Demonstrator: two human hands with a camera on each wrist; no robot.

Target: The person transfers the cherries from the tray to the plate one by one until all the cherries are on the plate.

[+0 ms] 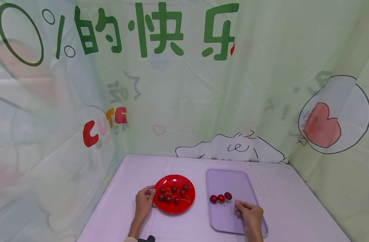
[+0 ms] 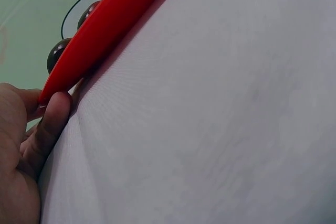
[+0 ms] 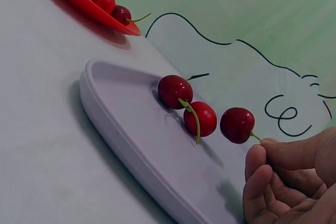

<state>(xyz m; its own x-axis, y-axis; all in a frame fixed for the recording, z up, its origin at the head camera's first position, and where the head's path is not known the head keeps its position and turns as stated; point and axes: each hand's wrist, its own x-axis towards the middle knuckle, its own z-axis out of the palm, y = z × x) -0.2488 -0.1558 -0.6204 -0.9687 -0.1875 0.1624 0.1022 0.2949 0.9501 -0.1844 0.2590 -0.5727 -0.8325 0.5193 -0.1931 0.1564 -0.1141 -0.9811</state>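
Observation:
My left hand point(image 1: 145, 201) grips the left rim of a round red plate point(image 1: 172, 210), thumb above and a finger below the edge in the left wrist view. Several dark red cherries with stems lie on that plate. Over a purple tray point(image 1: 226, 218), my right hand point(image 1: 249, 213) pinches the stem of one cherry point(image 3: 237, 125) between thumb and forefinger. Two more cherries sit on the tray close by, a darker one point(image 3: 175, 92) and a brighter one point(image 3: 200, 119), their green stems crossing. The pinched cherry hangs just beside them.
The plate and tray stand side by side on a pale cloth-covered table point(image 1: 178, 225), a narrow gap between them. Behind and on both sides hangs a printed curtain point(image 1: 172, 101) with green lettering and drawings. A dark object point(image 1: 148, 239) shows near my left wrist.

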